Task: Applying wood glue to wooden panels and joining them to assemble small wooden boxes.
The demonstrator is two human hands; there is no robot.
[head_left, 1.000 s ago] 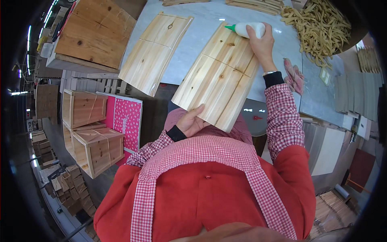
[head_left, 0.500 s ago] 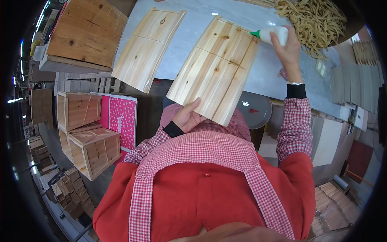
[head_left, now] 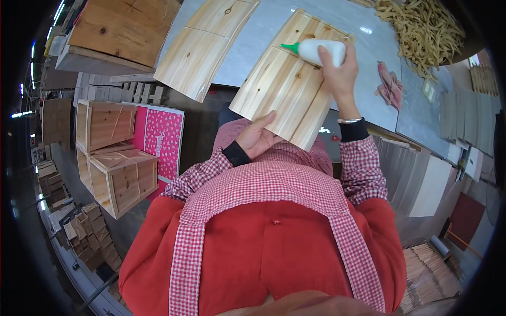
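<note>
Your right hand (head_left: 340, 68) has its fingers wrapped around a white squeeze bottle (head_left: 321, 52), the green nozzle (head_left: 291, 48) pointing left from those fingers, over the far part of a grooved wooden panel (head_left: 279, 89). Your left hand (head_left: 257, 138) grips that panel's near edge, thumb on top and the other fingers underneath, while the panel stretches away from them over the grey surface (head_left: 247, 57). A second wooden panel (head_left: 205, 47) lies left of both hands' fingers, and a crumpled pink cloth (head_left: 390, 88) lies right of the right ones, with a heap of pale strips (head_left: 429, 34) beyond it.
</note>
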